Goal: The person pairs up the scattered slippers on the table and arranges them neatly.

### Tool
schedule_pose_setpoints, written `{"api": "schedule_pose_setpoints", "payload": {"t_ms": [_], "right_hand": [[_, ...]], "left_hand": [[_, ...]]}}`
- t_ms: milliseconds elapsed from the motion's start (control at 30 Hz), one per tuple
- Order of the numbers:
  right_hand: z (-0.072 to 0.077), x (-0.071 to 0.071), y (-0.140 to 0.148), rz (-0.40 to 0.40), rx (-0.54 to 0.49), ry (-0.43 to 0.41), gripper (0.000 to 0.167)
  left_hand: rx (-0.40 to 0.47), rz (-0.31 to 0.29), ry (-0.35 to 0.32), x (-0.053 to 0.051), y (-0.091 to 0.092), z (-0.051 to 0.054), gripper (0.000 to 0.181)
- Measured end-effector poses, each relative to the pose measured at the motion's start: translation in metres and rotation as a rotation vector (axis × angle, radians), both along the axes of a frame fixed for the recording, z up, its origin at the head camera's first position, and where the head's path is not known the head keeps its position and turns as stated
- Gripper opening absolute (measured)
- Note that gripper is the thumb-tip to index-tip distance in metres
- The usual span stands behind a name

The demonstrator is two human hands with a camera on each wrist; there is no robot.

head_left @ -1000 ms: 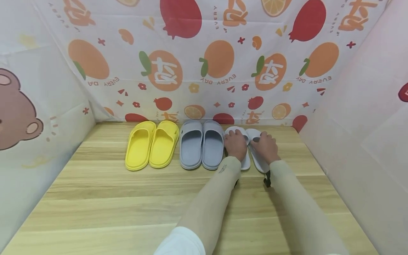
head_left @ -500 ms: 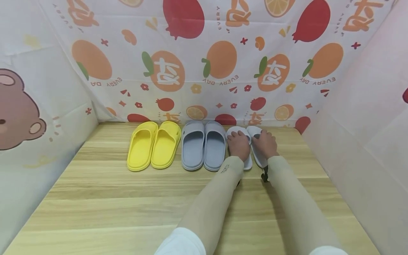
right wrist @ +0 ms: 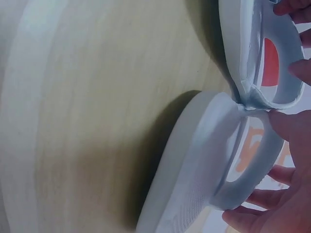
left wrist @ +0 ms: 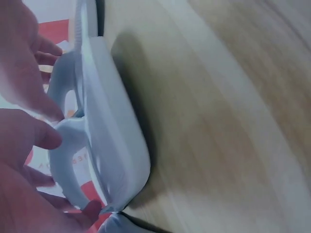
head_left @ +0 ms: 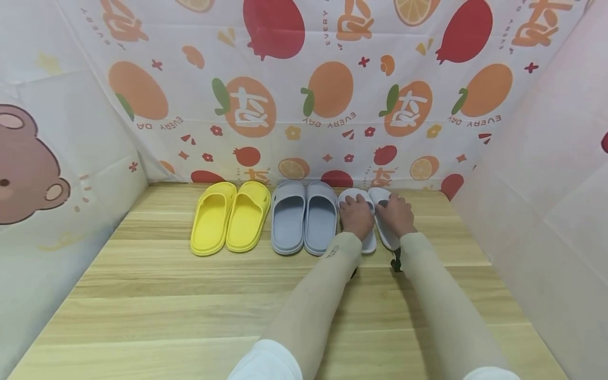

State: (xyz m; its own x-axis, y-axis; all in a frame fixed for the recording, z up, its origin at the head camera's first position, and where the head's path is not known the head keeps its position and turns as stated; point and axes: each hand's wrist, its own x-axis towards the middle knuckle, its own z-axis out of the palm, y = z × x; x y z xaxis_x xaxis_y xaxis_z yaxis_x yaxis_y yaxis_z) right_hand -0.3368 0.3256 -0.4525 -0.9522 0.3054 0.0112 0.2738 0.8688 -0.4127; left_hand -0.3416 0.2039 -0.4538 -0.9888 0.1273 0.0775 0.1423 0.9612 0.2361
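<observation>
A pair of white slippers stands at the right end of a row by the back wall. My left hand [head_left: 357, 215] lies over the upper of the left white slipper [head_left: 368, 245], with thumb and fingers around opposite sides of its strap. On the right white slipper [head_left: 385, 235], my right hand [head_left: 398, 215] grips the strap in the same way. That slipper is slightly angled, its heel further right than its toe. In the right wrist view, the two white straps [right wrist: 257, 162] touch at their inner sides. The hands partly hide both uppers in the head view.
Just left of the white pair stand grey slippers [head_left: 288, 224], and further left yellow slippers [head_left: 209, 224]. All rest on a wood-grain floor [head_left: 190, 316]. A fruit-printed cloth [head_left: 290, 95] hangs behind, with pale side walls [head_left: 546, 174] at both sides.
My right hand has shifted the right white slipper slightly left and forward, closer to the left one. Over the last half second, hands and slippers look almost still. The view has shifted slightly.
</observation>
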Motion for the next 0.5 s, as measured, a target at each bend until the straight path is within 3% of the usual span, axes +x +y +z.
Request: {"api": "schedule_pose_setpoints", "payload": {"t_ms": [200, 333, 500], "right_hand": [[0.0, 0.001, 0.004, 0.037, 0.015, -0.003, 0.061], [0.003, 0.0, 0.002, 0.064, 0.021, -0.011, 0.063], [0.007, 0.001, -0.003, 0.12, 0.035, 0.016, 0.065]], "left_hand": [[0.016, -0.042, -0.087, 0.0, -0.006, 0.004, 0.06], [0.02, -0.074, -0.052, 0.001, -0.013, 0.006, 0.057], [0.045, -0.145, 0.046, 0.002, -0.025, 0.008, 0.052]]}}
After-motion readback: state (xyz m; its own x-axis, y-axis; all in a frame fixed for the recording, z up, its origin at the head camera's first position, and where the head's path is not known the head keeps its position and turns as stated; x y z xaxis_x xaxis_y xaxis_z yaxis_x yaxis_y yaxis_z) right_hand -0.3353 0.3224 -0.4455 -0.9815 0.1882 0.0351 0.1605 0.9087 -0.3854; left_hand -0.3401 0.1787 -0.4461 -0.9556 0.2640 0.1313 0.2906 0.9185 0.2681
